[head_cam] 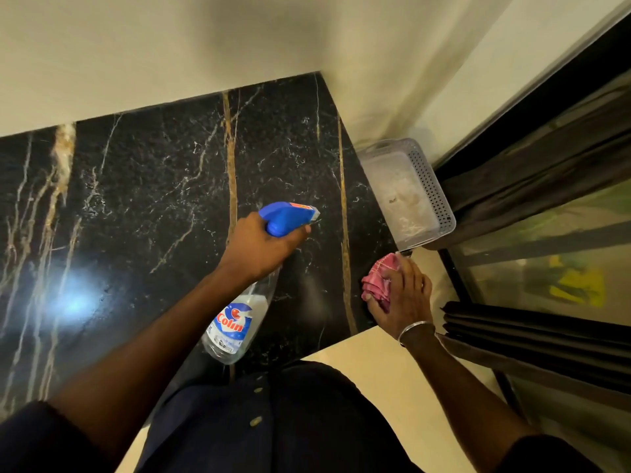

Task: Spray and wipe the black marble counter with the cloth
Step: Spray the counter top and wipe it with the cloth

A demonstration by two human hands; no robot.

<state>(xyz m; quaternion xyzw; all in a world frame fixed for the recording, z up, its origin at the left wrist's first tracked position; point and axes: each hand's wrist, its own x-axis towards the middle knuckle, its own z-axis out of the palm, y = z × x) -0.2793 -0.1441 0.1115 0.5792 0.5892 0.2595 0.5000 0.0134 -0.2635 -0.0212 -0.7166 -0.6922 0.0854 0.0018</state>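
Observation:
The black marble counter with gold and white veins fills the left and middle of the view. My left hand grips the neck of a clear spray bottle with a blue trigger head, held above the counter's right part with the nozzle pointing right. My right hand presses a crumpled pink checked cloth onto the counter's right front corner. A metal bangle circles that wrist.
A grey perforated plastic basket stands past the counter's right end, by the cream wall. Dark curtain folds and a glass pane run along the right. Cream floor lies below the counter edge.

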